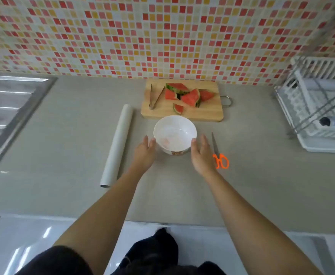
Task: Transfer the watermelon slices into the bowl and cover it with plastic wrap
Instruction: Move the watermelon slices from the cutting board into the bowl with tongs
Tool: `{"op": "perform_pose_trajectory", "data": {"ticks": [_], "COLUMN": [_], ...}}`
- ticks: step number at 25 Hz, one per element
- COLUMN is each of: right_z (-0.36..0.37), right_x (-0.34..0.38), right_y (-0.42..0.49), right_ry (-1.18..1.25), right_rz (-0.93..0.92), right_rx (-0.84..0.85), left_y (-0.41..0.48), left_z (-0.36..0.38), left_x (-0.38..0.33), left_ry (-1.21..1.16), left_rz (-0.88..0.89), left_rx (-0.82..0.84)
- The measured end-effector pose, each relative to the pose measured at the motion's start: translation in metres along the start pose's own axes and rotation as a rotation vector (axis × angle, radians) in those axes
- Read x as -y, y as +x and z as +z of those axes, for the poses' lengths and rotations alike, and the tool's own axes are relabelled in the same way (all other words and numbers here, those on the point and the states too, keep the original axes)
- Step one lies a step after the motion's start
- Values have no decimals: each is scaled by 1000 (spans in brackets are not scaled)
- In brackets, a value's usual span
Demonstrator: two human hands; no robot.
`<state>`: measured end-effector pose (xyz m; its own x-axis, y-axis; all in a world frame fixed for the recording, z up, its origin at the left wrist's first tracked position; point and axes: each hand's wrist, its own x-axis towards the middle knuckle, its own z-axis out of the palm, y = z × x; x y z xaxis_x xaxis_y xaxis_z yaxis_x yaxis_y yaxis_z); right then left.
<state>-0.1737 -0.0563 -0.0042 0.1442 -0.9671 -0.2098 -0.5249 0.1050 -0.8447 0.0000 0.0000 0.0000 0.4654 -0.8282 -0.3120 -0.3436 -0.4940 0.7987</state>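
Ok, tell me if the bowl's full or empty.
Empty: the bowl shows nothing inside; the slices lie on the board.

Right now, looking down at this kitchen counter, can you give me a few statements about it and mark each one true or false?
1. The watermelon slices lie on the cutting board. True.
2. The bowl already holds several slices. False: no slice is in it yet.
3. The tongs lie in the sink. False: they lie on the cutting board, left of the slices.
4. The roll of plastic wrap lies left of the bowl. True.
5. The right hand grips the scissors. False: the scissors lie on the counter beside it. The right hand and the left hand flank the bowl with their fingers fairly straight.
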Motion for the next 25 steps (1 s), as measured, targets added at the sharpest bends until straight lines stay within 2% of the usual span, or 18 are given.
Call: {"op": "perform_pose_trajectory", "data": {"ticks": [3,7,15,20,22,25], "right_z": [4,7,7,6,7,6], "right_x": [-1,-1,2,0,-3,-4], "right_y": [25,42,80,92,94,96], "right_ry": [-17,-9,-24,-62,-96,-90], "right_rz": [86,49,69,28,36,37], "right_rx": [-52,-47,-42,-94,-111,-115], "left_y": [23,44,80,91,105,149], "left_z": [0,8,24,22,11,-8], "left_x": [-5,-8,-19,-25,-31,-51], "left_ry": [-69,-151,-86,-96,-51,253], "left_rz": [16,48,26,20,65,130], "left_rx": [18,41,7,74,-12,-230]}}
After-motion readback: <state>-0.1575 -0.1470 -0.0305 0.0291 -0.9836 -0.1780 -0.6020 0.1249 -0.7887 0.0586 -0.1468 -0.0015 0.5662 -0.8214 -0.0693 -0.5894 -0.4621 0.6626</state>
